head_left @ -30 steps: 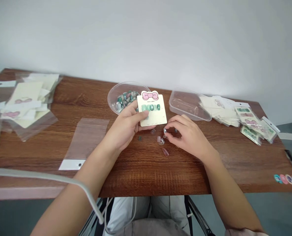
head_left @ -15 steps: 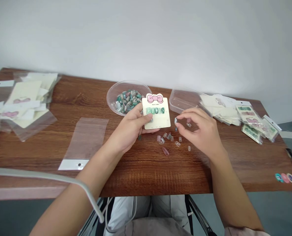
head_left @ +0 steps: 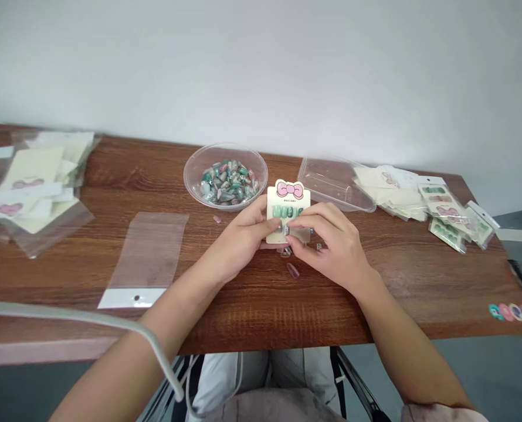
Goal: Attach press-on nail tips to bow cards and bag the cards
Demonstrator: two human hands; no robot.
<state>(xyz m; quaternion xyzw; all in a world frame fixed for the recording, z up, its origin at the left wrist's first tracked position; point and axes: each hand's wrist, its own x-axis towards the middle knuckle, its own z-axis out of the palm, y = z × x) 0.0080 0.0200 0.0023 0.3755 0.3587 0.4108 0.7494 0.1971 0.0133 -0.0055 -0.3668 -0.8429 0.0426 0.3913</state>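
Head view: one wood-grain table [head_left: 111, 164] with the following items. Left hand [head_left: 243, 234]: fingers and thumb closed on the left edge of a cream display card [head_left: 288, 205], which is held tilted just above the tabletop, topped by a pink bow and carrying a row of green press-on nails [head_left: 284, 211]. Right hand [head_left: 331, 240]: fingers curled, thumb and forefinger pinched together on the lower part of the same card, with a small silvery nail [head_left: 286, 231] at the fingertips; whether it is gripped or already on the card is hidden. Loose nails: one pink [head_left: 293, 270] just below the hands, several small clear ones [head_left: 285, 252] partly under them, one clear [head_left: 217, 219] beside the bowl. Clear round bowl [head_left: 186, 176], behind the left hand, filled with mixed green and grey nails [head_left: 228, 183]. Clear rectangular plastic tray [head_left: 335, 184], behind the right hand. Flat clear bag with white hole-punched header [head_left: 149, 258], left of the hands. Stacked bags and cards [head_left: 36, 176] at far left; loose cream cards [head_left: 393, 190] and sealed nail packets [head_left: 446, 214] at right. Pale cable [head_left: 89, 313] across the left forearm.
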